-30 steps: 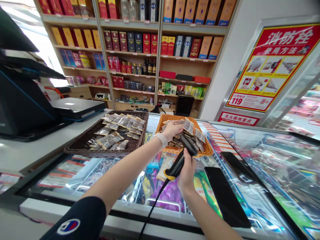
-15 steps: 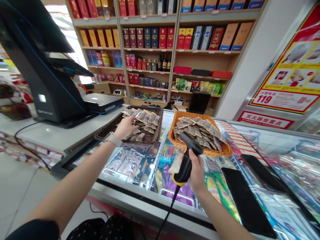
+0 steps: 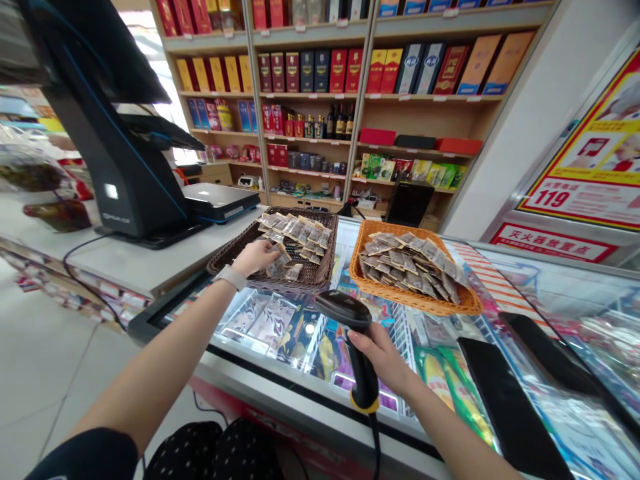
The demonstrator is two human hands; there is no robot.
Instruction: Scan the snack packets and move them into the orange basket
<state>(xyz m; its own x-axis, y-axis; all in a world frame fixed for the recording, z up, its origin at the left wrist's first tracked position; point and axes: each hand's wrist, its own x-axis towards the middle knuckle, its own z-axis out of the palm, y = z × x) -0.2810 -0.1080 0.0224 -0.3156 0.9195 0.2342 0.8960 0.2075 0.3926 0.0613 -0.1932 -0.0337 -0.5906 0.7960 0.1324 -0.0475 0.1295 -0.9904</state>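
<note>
In the head view my left hand (image 3: pixel 256 257) is over the dark brown wicker basket (image 3: pixel 327 267), its fingers closed on a small clear packet (image 3: pixel 281 256) with dark contents. More such packets (image 3: pixel 300 230) lie in that basket, mostly toward its back and right. My right hand (image 3: pixel 383 353) grips the handle of a black and yellow barcode scanner (image 3: pixel 364 367), held over the glass-topped freezer with its head pointing left toward the brown basket. Right of the brown basket stands an orange wicker basket (image 3: pixel 367 283), heaped with similar packets (image 3: pixel 407 260).
Both baskets rest on the glass freezer top (image 3: pixel 280 360). A black checkout terminal (image 3: pixel 125 167) and a flat scale (image 3: pixel 223 197) stand on the left counter. Dark flat panels (image 3: pixel 510 407) lie at right. The scanner's cable (image 3: pixel 375 440) hangs down. Stocked shelves (image 3: pixel 310 97) line the back.
My left hand has closed on a packet in the brown basket. My right hand has turned the scanner so its head points left and sits lower. The view has shifted slightly left.
</note>
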